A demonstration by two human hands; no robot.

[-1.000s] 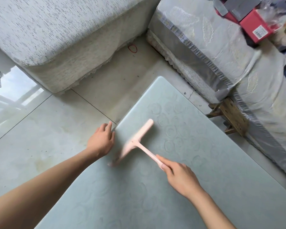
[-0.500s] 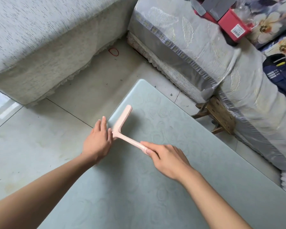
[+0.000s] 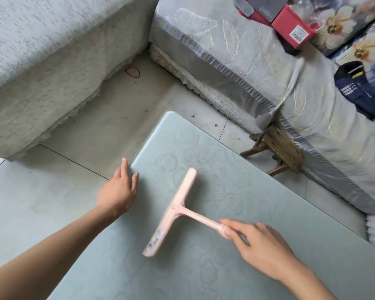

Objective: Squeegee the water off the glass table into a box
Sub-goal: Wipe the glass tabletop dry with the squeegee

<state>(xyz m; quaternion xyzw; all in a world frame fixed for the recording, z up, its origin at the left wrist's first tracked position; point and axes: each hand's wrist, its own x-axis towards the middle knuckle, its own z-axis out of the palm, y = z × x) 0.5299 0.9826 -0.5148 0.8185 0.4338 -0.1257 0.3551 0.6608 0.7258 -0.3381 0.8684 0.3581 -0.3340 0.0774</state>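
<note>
A pale green glass table with a faint rose pattern fills the lower right. On it lies a pink T-shaped squeegee, its blade slanting from upper right to lower left. My right hand grips the end of the squeegee's handle. My left hand rests with straight fingers on the table's left edge, a short way left of the blade. No box shows, and I cannot make out water on the glass.
A cloth-covered sofa runs along the upper left and another along the right. A small wooden stool stands between table and right sofa. A red box lies on that sofa. A red band lies on the tiled floor.
The squeegee has drawn back from the table's left edge, by my left hand, toward the middle of the glass. My left hand stays at the edge.
</note>
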